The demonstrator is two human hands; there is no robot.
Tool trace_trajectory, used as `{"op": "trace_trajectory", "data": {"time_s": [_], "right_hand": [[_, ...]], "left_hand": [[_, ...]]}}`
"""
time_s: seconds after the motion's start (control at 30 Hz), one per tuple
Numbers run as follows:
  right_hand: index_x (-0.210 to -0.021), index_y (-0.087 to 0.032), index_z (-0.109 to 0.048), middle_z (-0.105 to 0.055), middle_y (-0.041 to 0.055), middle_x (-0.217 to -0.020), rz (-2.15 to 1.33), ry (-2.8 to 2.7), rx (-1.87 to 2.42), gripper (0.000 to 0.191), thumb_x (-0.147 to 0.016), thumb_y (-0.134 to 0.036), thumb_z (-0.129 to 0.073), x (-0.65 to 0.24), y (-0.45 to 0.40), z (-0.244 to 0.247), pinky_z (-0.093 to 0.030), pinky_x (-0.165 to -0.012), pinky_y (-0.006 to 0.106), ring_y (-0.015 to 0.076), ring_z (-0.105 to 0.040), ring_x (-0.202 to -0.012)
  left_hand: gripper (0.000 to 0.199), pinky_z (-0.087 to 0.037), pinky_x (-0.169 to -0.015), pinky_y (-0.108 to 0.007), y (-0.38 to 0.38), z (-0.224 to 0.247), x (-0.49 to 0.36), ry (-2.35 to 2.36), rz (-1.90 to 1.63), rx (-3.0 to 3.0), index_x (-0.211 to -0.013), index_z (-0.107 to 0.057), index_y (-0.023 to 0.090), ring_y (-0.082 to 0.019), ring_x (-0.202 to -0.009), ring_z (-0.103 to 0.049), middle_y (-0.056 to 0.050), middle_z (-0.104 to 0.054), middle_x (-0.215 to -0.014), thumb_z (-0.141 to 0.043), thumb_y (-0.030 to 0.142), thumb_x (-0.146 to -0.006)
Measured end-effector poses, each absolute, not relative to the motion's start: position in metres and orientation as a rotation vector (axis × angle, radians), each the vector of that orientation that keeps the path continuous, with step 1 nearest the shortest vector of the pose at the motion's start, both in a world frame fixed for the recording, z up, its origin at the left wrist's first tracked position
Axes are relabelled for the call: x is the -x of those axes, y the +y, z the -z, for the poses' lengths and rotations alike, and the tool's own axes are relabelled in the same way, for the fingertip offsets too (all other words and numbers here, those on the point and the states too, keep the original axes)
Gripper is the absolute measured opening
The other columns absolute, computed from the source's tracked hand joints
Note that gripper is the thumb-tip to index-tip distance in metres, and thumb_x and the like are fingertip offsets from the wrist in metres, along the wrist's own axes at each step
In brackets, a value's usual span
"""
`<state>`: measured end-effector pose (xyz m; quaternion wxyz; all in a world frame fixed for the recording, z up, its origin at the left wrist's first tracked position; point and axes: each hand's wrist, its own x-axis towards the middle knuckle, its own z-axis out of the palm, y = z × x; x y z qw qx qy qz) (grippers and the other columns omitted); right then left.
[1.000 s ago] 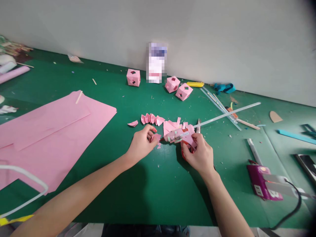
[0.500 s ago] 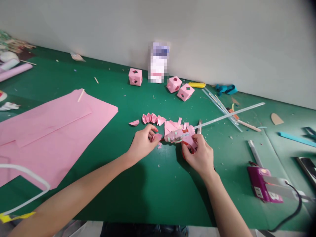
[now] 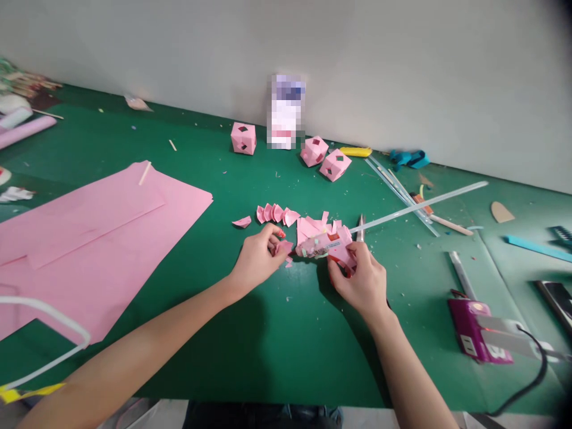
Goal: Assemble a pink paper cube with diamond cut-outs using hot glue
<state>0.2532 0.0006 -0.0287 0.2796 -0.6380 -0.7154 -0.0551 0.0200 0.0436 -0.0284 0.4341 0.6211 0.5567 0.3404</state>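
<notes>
My left hand [image 3: 261, 253] pinches a small folded pink paper piece [image 3: 283, 247] near the middle of the table. My right hand [image 3: 361, 275] is closed round the handle of a pink glue gun [image 3: 324, 243], its nozzle pointing left at the paper. A long clear glue stick [image 3: 420, 205] sticks out of the gun's back. Behind my left hand lie a row of folded pink pieces [image 3: 277, 213] and one separate piece [image 3: 242, 222]. Pink scraps [image 3: 313, 226] and scissors [image 3: 361, 228] lie partly under the gun.
Three pink paper polyhedra [image 3: 243, 139] stand near the wall, by a blurred upright card [image 3: 286, 113]. Large pink sheets [image 3: 111, 238] cover the left. On the right are spare glue sticks [image 3: 400, 193], a purple power adapter [image 3: 478, 330] with a cable, and a phone [image 3: 556, 304].
Both hands have stayed almost in place, with the nozzle still at the paper piece. The glue stick's far end has shifted slightly up and to the right.
</notes>
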Motion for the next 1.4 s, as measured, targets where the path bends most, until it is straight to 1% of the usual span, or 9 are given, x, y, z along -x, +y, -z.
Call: {"op": "trace_trajectory", "data": {"time_s": [0.1, 0.27, 0.43, 0.63, 0.77, 0.93, 1.0, 1.13, 1.4], "right_hand": [[-0.096, -0.024, -0.053, -0.065, -0.0012, -0.070, 0.189, -1.894, 1.718, 0.022, -0.085, -0.039, -0.065, -0.2546, 0.0005, 0.0287, -0.042, -0.050, 0.026, 0.0167, -0.057, -0.053], [-0.098, -0.024, -0.054, -0.064, -0.0026, -0.069, 0.178, -1.853, 1.723, 0.024, -0.084, -0.039, -0.067, -0.2558, 0.0003, 0.0294, -0.041, -0.049, 0.026, 0.0148, -0.054, -0.048], [-0.096, -0.024, -0.053, -0.065, -0.0022, -0.069, 0.202, -1.895, 1.702, 0.023, -0.084, -0.038, -0.067, -0.2549, 0.0007, 0.0306, -0.043, -0.050, 0.026, 0.0159, -0.058, -0.052], [-0.099, -0.023, -0.054, -0.064, -0.0031, -0.068, 0.219, -1.839, 1.724, 0.025, -0.084, -0.038, -0.069, -0.2558, 0.0009, 0.0304, -0.041, -0.048, 0.026, 0.0146, -0.054, -0.048], [-0.097, -0.023, -0.054, -0.065, -0.0021, -0.069, 0.222, -1.869, 1.702, 0.023, -0.085, -0.038, -0.067, -0.2547, 0.0003, 0.0305, -0.042, -0.049, 0.026, 0.0155, -0.057, -0.050], [-0.098, -0.023, -0.054, -0.065, -0.0017, -0.070, 0.234, -1.841, 1.718, 0.024, -0.086, -0.039, -0.067, -0.2532, 0.0012, 0.0304, -0.042, -0.049, 0.026, 0.0159, -0.057, -0.051], [-0.098, -0.023, -0.054, -0.065, -0.0022, -0.069, 0.211, -1.838, 1.717, 0.024, -0.084, -0.038, -0.067, -0.2537, 0.0016, 0.0295, -0.042, -0.049, 0.026, 0.0153, -0.055, -0.049], [-0.096, -0.024, -0.053, -0.065, -0.0014, -0.070, 0.171, -1.902, 1.699, 0.022, -0.083, -0.037, -0.065, -0.2562, 0.0023, 0.0264, -0.043, -0.050, 0.026, 0.0165, -0.058, -0.053], [-0.096, -0.024, -0.054, -0.064, -0.0027, -0.068, 0.128, -1.862, 1.708, 0.023, -0.083, -0.038, -0.067, -0.2588, 0.0026, 0.0222, -0.042, -0.049, 0.026, 0.0146, -0.053, -0.048]], "left_hand": [[0.014, -0.052, -0.053, -0.024, 0.0435, 0.0282, -0.0200, 1.392, -0.839, -1.555, -0.095, -0.056, 0.023, -0.014, -0.061, -0.067, 0.003, -0.065, -0.070, -0.062, 0.022, -0.083], [0.014, -0.052, -0.053, -0.024, 0.0433, 0.0291, -0.0195, 1.398, -0.834, -1.568, -0.096, -0.056, 0.022, -0.013, -0.059, -0.066, 0.003, -0.065, -0.071, -0.062, 0.021, -0.083], [0.013, -0.053, -0.054, -0.024, 0.0441, 0.0295, -0.0192, 1.386, -0.841, -1.579, -0.095, -0.056, 0.022, -0.013, -0.060, -0.066, 0.003, -0.065, -0.071, -0.063, 0.022, -0.084], [0.018, -0.053, -0.053, -0.023, 0.0437, 0.0301, -0.0192, 1.396, -0.840, -1.585, -0.097, -0.055, 0.023, -0.013, -0.060, -0.066, 0.005, -0.064, -0.070, -0.062, 0.016, -0.082], [0.016, -0.054, -0.054, -0.024, 0.0438, 0.0318, -0.0189, 1.391, -0.847, -1.587, -0.097, -0.055, 0.023, -0.013, -0.060, -0.067, 0.004, -0.064, -0.070, -0.062, 0.018, -0.083], [0.020, -0.054, -0.054, -0.024, 0.0441, 0.0322, -0.0188, 1.396, -0.837, -1.592, -0.099, -0.055, 0.023, -0.013, -0.061, -0.067, 0.005, -0.064, -0.071, -0.061, 0.016, -0.081], [0.019, -0.054, -0.054, -0.024, 0.0441, 0.0319, -0.0191, 1.395, -0.838, -1.587, -0.099, -0.055, 0.023, -0.013, -0.061, -0.067, 0.005, -0.065, -0.071, -0.061, 0.018, -0.081], [0.018, -0.054, -0.053, -0.024, 0.0439, 0.0314, -0.0195, 1.395, -0.839, -1.578, -0.098, -0.055, 0.023, -0.014, -0.061, -0.068, 0.004, -0.065, -0.071, -0.063, 0.021, -0.082], [0.020, -0.054, -0.053, -0.023, 0.0444, 0.0318, -0.0183, 1.383, -0.845, -1.579, -0.099, -0.055, 0.023, -0.013, -0.059, -0.067, 0.004, -0.066, -0.072, -0.062, 0.019, -0.081]]}}
